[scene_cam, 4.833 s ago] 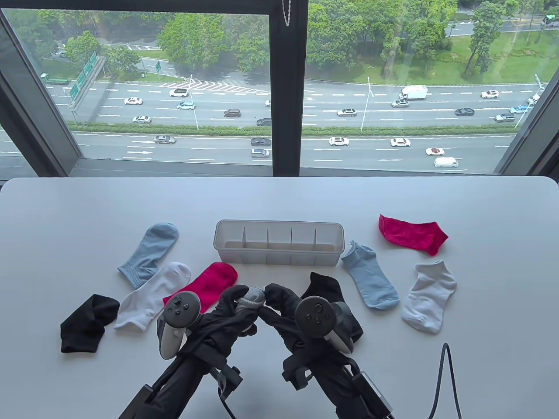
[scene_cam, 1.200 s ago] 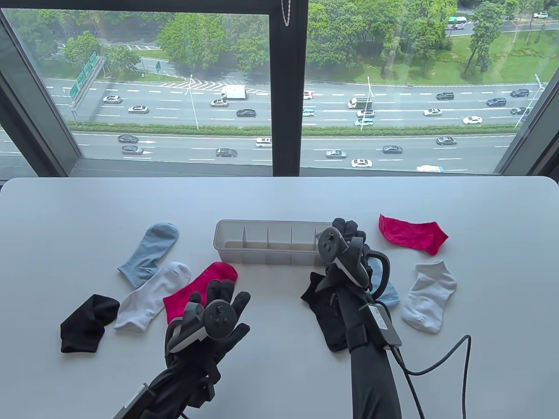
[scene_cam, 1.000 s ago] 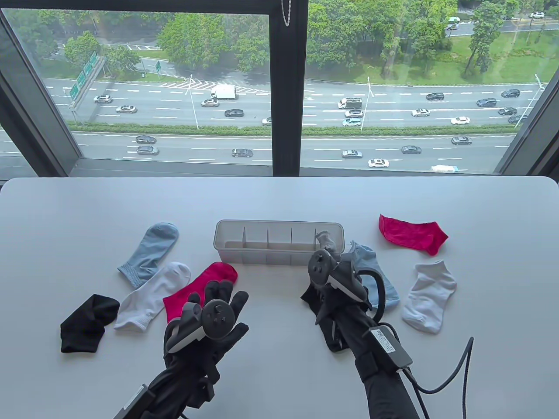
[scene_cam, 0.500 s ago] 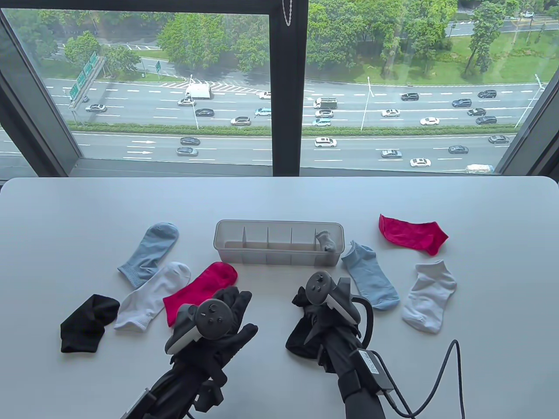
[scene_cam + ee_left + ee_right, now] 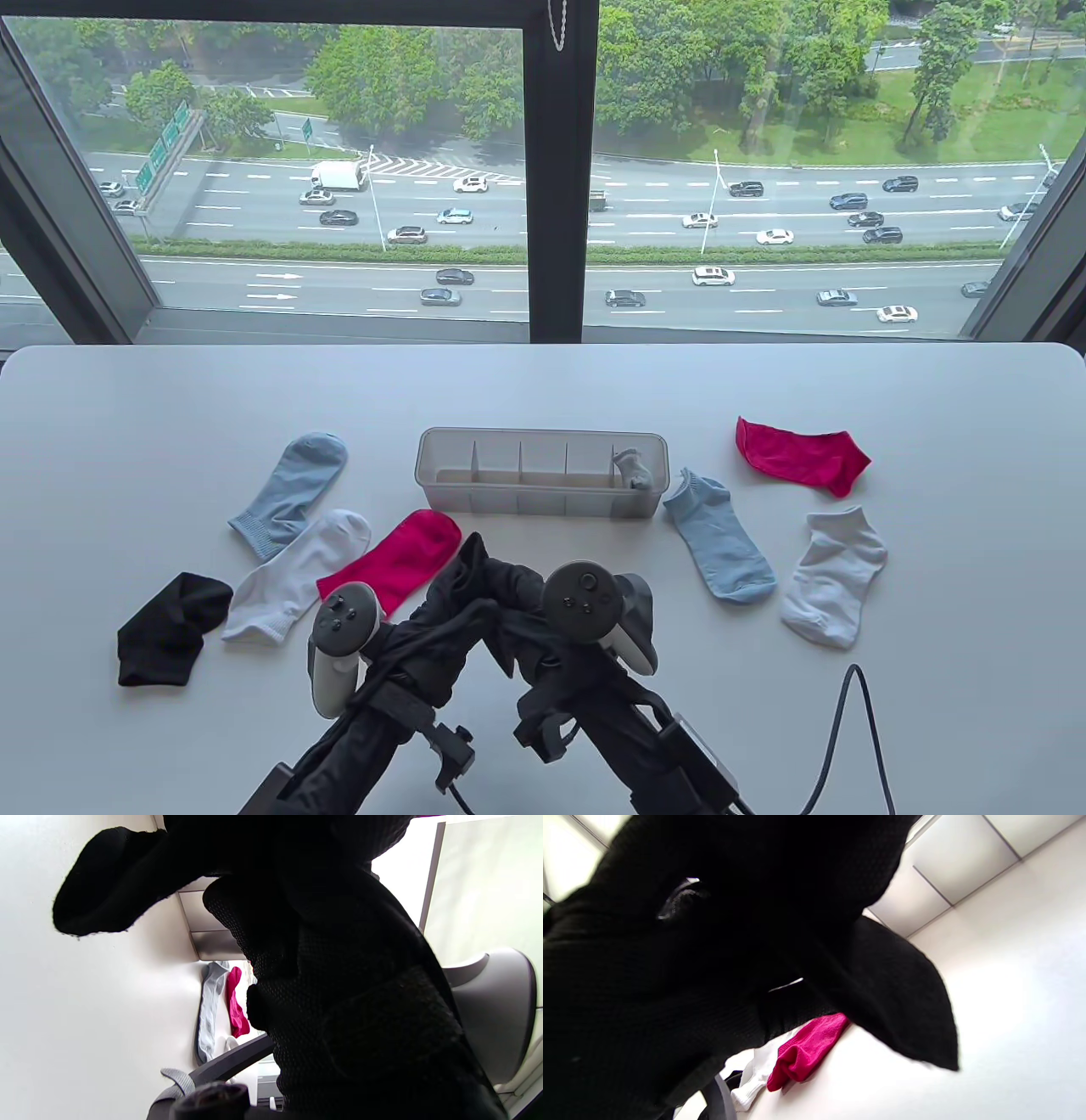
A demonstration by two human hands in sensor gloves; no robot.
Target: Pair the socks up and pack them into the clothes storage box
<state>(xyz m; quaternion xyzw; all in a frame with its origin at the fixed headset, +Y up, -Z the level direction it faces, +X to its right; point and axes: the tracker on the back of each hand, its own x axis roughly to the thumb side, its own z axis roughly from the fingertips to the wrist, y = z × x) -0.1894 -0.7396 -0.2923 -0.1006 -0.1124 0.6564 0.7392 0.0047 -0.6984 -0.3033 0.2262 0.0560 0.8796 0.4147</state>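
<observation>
A black sock is lifted off the table at the front centre. My left hand and my right hand both grip it, close together. Its loose end hangs free in the left wrist view and the right wrist view. The clear storage box stands behind the hands. A rolled grey sock pair sits in its rightmost compartment. A second black sock lies at the front left.
On the left lie a light blue sock, a white sock and a red sock. On the right lie a light blue sock, a red sock and a white sock. A cable trails at the front right.
My right hand left the grey roll in the box's rightmost compartment, drew back, took the black sock off the table and carried it left. My left hand closed on it too.
</observation>
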